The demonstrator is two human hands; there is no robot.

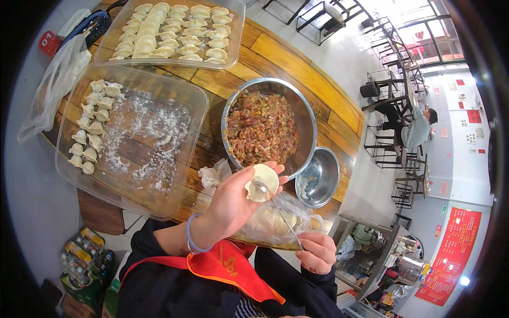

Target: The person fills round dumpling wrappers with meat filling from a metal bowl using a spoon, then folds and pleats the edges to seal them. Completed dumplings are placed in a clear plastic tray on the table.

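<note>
On the palm of my left hand (228,202) rests a round dumpling wrapper (269,175), its lower edge uneven. My right hand (317,251) grips the thin handle of a metal spoon (285,219). The spoon's bowl lies against the wrapper; whether any filling is under it I cannot tell. Just beyond my left hand stands a steel bowl (308,131) of minced meat and vegetable filling (262,129). Beneath the spoon handle, a clear plastic bag (258,226) holds a stack of wrappers (283,222) near the table's front edge.
A smaller steel bowl (324,175) sits right of the filling. At left, a floured plastic tray (149,131) carries folded dumplings (95,128); another tray (234,39) behind holds rows of dumplings (191,40). A crumpled tissue (214,173) lies between. A person (415,129) sits far right.
</note>
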